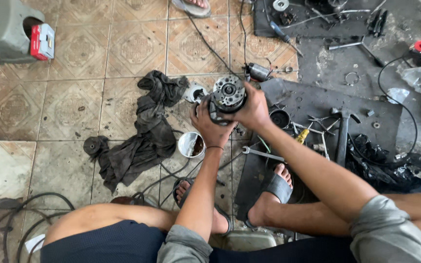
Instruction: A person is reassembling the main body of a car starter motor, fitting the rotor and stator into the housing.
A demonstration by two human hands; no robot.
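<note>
Both of my hands grip a round metal motor part (227, 95), held up over the tiled floor (74, 107) in front of my knees. My left hand (209, 125) cups it from below, fingers curled shut around its dark body; my right hand (253, 109) wraps its far side, arm reaching in from the right. Its geared face points up at me, already exposed, so I judge the stripping-down partly done. Loose parts lie around: a greasy rag (142, 134), a small tin (191, 144), a wrench (263, 154), a hammer (342, 134).
</note>
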